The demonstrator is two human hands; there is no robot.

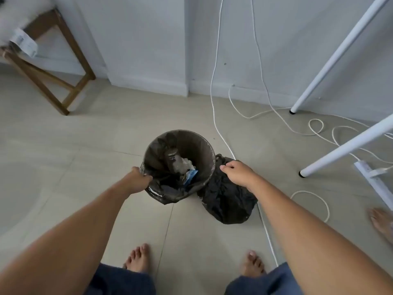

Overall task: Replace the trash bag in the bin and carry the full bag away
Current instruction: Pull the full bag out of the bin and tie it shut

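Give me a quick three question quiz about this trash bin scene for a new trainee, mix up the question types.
1. True or false: the left hand grips the edge of the black liner at the rim of the bin.
2. Multiple choice: where does the tied black bag sit? A) inside the bin B) on the floor beside the bin C) on the wooden stool
3. Fill in: the white cable hangs down the ____ and runs across the floor.

Key: 1 true; 2 B; 3 wall. The right hand is over the top of the tied black bag; whether it touches it cannot be told.
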